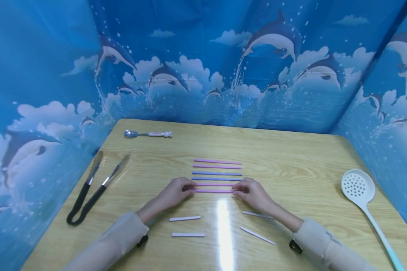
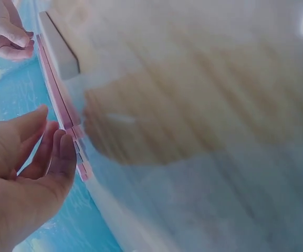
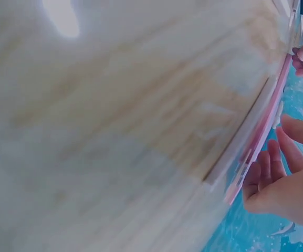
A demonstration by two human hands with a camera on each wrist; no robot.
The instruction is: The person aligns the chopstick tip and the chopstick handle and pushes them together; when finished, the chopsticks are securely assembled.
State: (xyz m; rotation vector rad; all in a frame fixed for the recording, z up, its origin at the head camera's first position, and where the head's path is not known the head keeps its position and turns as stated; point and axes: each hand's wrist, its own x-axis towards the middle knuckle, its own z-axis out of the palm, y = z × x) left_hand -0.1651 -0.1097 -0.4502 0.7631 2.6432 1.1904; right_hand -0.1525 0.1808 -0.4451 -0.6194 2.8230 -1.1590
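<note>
Thin sticks lie in parallel rows at the middle of the table. Pink sticks are at the back, two violet-blue sticks in the middle, and more pink in front. The left hand pinches the left end of the front pink stick, its fingertips also near the neighbouring pink stick. At the opposite end, the right hand pinches the same front stick with thumb and fingers. In the wrist views, the left fingers and right fingers bend beside the stick ends.
Short pale sticks lie nearer the person, a pair at left and a pair at right. Black-handled tongs rest at left, a small spoon at the back left, a white skimmer at right. A dolphin-print curtain encloses the table.
</note>
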